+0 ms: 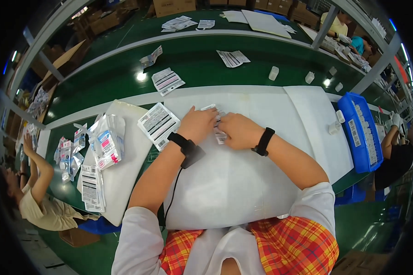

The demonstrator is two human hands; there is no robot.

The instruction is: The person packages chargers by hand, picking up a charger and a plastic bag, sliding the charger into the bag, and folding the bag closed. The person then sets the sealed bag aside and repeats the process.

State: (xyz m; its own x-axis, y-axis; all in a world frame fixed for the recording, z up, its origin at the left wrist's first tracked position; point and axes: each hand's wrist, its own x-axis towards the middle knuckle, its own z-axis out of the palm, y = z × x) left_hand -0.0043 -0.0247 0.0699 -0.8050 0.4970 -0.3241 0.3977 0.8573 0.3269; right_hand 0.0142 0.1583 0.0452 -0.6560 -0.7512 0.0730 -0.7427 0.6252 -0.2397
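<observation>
Over the white work sheet, both my hands meet on a small printed plastic pouch. My left hand grips its left side with curled fingers. From the right, my right hand pinches the same pouch, its thumb toward me. Whatever is inside the pouch is hidden by my fingers. A stack of flat printed pouches lies just left of my left wrist. Each wrist wears a black band; a cable runs from the left one.
Left lie filled pouches and more flat pouches. A blue bin of small white bottles stands right, near a loose bottle. Beyond, a green conveyor belt carries pouches and bottles. Co-workers sit left and right.
</observation>
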